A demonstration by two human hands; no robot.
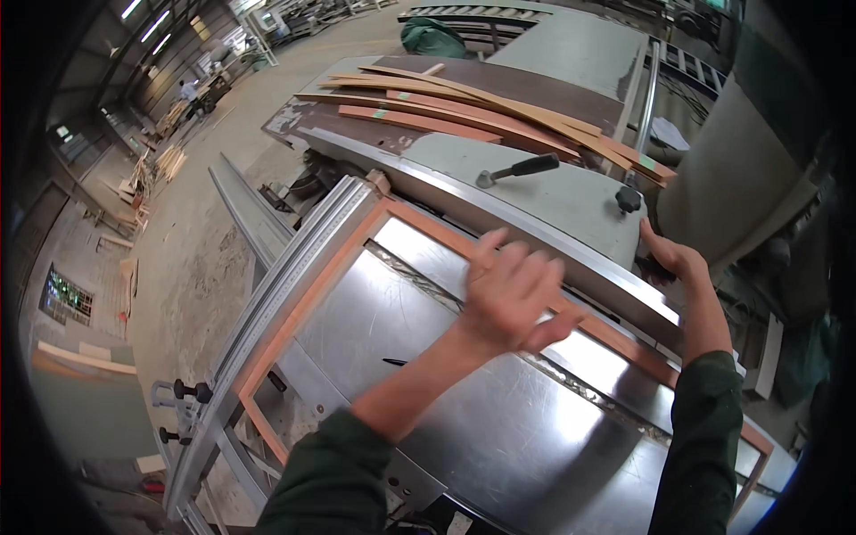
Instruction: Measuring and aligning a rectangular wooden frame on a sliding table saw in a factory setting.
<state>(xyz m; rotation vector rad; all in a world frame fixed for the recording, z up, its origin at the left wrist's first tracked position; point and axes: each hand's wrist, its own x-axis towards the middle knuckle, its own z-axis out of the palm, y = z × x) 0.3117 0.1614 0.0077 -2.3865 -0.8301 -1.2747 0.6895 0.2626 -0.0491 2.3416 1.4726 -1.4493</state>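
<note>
A reddish wooden frame [319,287] lies on the shiny metal saw table [428,357], its far rail along the metal fence [437,185]. My left hand [513,292] is over that rail and the fence's near side. Its fingers look bent and the thumb stands apart, but motion smears them; whether it touches the rail I cannot tell. My right hand [676,254] is at the right end of the fence, with its fingers curled down around something dark that is mostly hidden. Just beyond it is a black star knob [629,199].
Behind the fence, a black-handled lever [526,166] stands on a grey plate. Several long wooden strips [464,102] are piled on the brown board beyond. A ruled metal rail [294,241] with black clamp knobs [192,390] runs along the left. A large grey cylinder [736,169] rises at right.
</note>
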